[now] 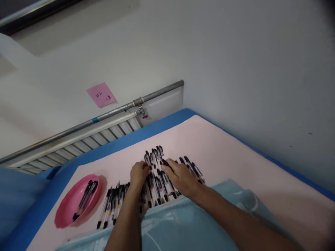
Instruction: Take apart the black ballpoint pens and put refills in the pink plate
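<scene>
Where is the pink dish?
In the head view, the pink dish sits at the lower left of the pink mat, left of the row of pens, with a few pens lying in it.

A blue table (86, 155) carried a pink mat (222, 153); a row of pens (157, 188) lay on the mat. A pink dish (64, 209) sat toward the left; a pale blue sheet (183, 223) covered the near edge.

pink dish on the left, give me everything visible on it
Shallow oval pink dish, glossy, looks plastic, raised rim. It sits flat on the pink mat near its left end, left of the row of pens. A few black-capped clear pens lie together diagonally inside. Nothing else touches it.
</scene>
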Demonstrator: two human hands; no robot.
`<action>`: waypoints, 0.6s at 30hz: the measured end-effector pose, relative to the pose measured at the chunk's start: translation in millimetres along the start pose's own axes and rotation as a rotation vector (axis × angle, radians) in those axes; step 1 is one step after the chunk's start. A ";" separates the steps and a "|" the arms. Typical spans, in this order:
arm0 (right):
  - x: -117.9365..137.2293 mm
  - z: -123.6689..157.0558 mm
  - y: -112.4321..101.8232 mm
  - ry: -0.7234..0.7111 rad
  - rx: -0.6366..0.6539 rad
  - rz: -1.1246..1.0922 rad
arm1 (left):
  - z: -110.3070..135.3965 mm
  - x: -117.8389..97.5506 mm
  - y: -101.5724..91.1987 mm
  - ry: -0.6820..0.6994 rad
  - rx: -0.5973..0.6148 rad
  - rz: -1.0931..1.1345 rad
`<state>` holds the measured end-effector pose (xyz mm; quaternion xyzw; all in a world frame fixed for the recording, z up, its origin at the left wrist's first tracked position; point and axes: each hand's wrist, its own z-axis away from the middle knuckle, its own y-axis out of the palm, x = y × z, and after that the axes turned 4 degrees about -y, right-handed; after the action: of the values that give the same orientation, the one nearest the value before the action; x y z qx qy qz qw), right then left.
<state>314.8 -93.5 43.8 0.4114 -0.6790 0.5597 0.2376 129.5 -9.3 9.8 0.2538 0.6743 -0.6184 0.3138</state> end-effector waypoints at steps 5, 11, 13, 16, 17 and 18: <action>1.3 1.4 -0.7 0.007 0.107 0.089 | 19.3 -12.8 -17.0 0.006 0.131 0.260; 2.5 4.3 -0.2 -0.045 0.178 0.203 | 41.5 -33.5 -25.7 -0.057 0.412 0.773; 2.8 4.6 -0.5 -0.053 0.168 0.210 | 43.4 -35.4 -24.0 -0.060 0.422 0.780; 3.1 4.9 -0.5 -0.066 0.158 0.235 | 43.6 -34.8 -21.3 -0.066 0.426 0.773; 3.2 5.1 -0.3 -0.071 0.158 0.247 | 43.5 -34.4 -20.7 -0.070 0.429 0.767; 3.3 5.2 -0.1 -0.071 0.163 0.259 | 43.6 -34.2 -20.4 -0.073 0.433 0.763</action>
<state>313.8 -99.4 45.1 0.3578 -0.6868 0.6239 0.1051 142.4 -53.2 47.0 0.5227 0.3757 -0.5939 0.4827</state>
